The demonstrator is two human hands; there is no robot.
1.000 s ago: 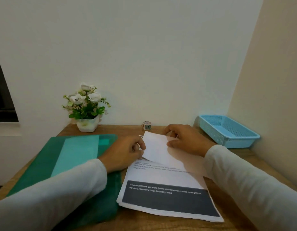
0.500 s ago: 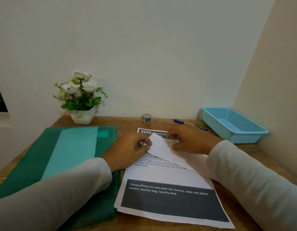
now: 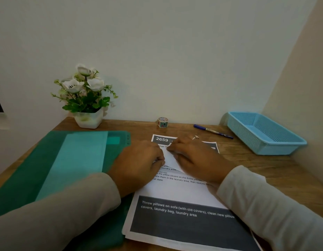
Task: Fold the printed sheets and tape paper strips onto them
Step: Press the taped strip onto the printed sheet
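1. Two hands meet over the sheets (image 3: 177, 192), a stack of printed pages lying at near centre of the table (image 3: 269, 171), the dark banner toward the near edge and a "2659" header at the far end.
2. A flap (image 3: 170, 160) of paper, blank side up, lies slantwise across the top page's text, between the hands.
3. The left hand (image 3: 139, 163) has its fingers curled tight and pinches the flap's left edge.
4. The right hand (image 3: 197, 160) sits knuckles up over the right part of the flap. Its fingers and thumb are drawn narrow on the far corner, and the rest of the flap is hidden under the palm.
5. Pale long sleeves cover both forearms, which reach in from the near corners.
6. A green folder (image 3: 48, 169) lies flat on the left, just beside the sheets, with the left forearm across its near part.
7. Along the far edge, against the wall, a plant (image 3: 86, 98) in a white pot stands at the left, a tape roll (image 3: 162, 122) at centre and a pen (image 3: 213, 131) lies to its right.
8. A blue basket (image 3: 265, 136) sits at the far right, well apart from the sheets.
9. A small pale scrap (image 3: 195, 137) lies between the pen and the right hand; it is too small to identify.
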